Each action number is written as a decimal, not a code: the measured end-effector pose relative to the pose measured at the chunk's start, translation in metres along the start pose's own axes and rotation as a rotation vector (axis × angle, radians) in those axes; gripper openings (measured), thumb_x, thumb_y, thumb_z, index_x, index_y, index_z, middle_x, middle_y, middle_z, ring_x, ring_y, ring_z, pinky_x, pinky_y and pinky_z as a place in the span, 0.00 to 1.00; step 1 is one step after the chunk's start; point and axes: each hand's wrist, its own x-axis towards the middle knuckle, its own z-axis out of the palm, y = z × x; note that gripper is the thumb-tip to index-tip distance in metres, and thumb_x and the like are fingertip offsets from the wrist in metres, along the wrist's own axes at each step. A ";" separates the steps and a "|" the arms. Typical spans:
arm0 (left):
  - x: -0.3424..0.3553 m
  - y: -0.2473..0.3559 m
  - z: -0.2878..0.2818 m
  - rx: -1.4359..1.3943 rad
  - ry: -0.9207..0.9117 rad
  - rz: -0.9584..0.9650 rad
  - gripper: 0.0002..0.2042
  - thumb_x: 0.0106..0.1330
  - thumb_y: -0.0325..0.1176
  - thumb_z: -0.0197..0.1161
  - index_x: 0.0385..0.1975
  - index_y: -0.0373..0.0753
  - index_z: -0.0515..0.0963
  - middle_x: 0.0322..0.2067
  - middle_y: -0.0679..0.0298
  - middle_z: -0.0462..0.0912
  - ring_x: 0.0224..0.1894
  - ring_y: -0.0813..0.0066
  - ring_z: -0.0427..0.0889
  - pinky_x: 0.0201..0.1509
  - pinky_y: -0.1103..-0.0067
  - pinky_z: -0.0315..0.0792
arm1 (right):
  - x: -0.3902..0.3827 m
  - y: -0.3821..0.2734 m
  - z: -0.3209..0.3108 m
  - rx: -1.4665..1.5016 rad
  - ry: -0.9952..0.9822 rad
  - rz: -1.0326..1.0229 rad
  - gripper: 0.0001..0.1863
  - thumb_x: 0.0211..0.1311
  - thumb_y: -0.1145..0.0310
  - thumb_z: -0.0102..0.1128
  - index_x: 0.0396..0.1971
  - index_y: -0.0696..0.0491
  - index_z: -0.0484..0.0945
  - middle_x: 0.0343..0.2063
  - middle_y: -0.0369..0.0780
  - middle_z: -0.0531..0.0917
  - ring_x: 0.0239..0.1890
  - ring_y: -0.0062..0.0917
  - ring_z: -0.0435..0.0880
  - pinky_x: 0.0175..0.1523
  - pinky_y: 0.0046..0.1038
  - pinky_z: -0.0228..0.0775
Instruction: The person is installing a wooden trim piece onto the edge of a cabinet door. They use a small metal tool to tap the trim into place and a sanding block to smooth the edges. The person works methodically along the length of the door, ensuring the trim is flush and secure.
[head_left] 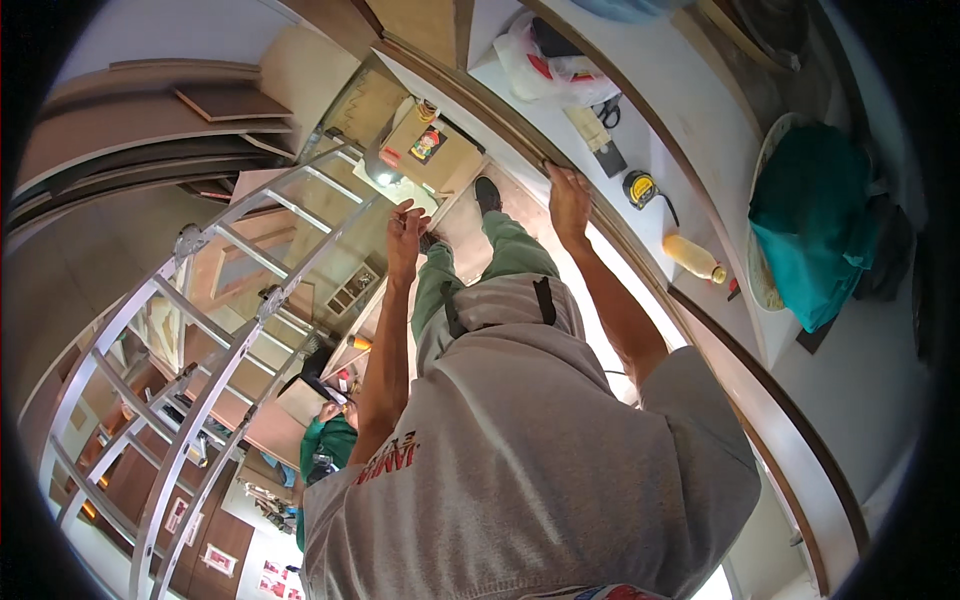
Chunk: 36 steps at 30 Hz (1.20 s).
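Observation:
My right hand (570, 205) is closed over the brown wooden edge strip (515, 135) that borders the white shelf. Its fingertips curl onto the strip's upper side. My left hand (404, 237) is raised in the air, its fingers half bent and apart, with nothing plainly seen in them. On the white shelf (640, 130), beyond my right hand, lie a yellow and black tape measure (640, 188), a pair of dark-handled scissors (607, 112) and a bottle of pale yellow liquid (693, 258).
An aluminium ladder (225, 235) stands on my left. A cardboard box (425, 150) is on the floor ahead, near my feet. A white plastic bag (540, 65) and a green cloth bundle (812, 215) rest to the right. Another person in green (333, 435) is at lower left.

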 end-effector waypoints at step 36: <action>0.098 -0.008 0.139 0.161 0.036 0.295 0.32 0.65 0.36 0.64 0.64 0.26 0.60 0.58 0.43 0.71 0.53 0.55 0.77 0.57 0.67 0.72 | 0.037 -0.046 -0.037 0.634 0.016 0.307 0.21 0.65 0.70 0.53 0.57 0.59 0.74 0.53 0.51 0.80 0.56 0.41 0.78 0.60 0.33 0.67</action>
